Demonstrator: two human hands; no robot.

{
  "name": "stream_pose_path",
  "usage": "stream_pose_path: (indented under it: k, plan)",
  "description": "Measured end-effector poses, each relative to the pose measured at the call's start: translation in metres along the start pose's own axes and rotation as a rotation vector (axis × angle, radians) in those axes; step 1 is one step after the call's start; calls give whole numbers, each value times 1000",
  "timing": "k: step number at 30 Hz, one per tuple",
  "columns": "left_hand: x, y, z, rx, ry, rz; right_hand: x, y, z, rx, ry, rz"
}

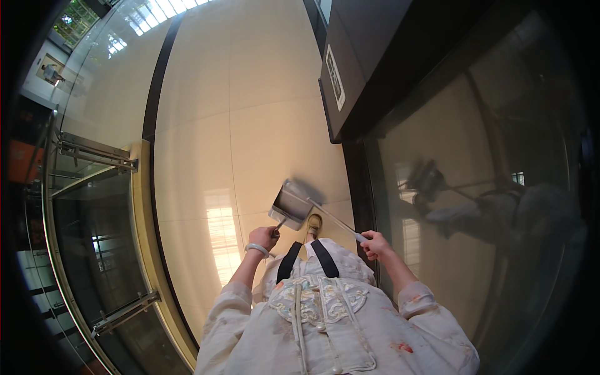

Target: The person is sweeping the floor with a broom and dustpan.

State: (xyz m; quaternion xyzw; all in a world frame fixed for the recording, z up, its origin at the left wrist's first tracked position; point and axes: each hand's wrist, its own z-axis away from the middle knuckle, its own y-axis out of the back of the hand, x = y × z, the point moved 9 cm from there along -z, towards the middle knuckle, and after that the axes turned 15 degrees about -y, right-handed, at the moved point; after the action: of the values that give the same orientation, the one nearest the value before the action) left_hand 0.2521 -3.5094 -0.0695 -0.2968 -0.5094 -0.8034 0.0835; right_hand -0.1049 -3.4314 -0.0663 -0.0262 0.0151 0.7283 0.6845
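My left hand (263, 238), with a pale bangle at the wrist, is closed round the handle of a grey dustpan (290, 209). The dustpan is in front of me, just above or on the floor; I cannot tell which. My right hand (375, 244) grips the light-coloured stick of a broom (337, 222), which slants up and left to the dustpan. The broom's head is smeared by motion at the pan's far right side. Whether any dirt lies in the pan cannot be made out. My shoe (314, 225) shows right beside the dustpan.
Shiny beige floor tiles (194, 112) stretch ahead, with a dark strip on the left. A glass door (94, 237) with metal fittings stands on the left. On the right are a dark panel (375, 56) and a reflective glass wall (487, 262). Another person (51, 73) is far off, upper left.
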Motion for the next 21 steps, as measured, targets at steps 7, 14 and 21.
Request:
stream_pose_path:
  k: [7,14,21]
  plan:
    - [16,8,-15,29,57,-9,-86,62,-30,454,263,170]
    - [22,-6,-41,-14,88,-58,-92,-5,-81,538,308,452]
    - [8,10,-62,0,90,-49,-71,2,-30,-111,-36,72]
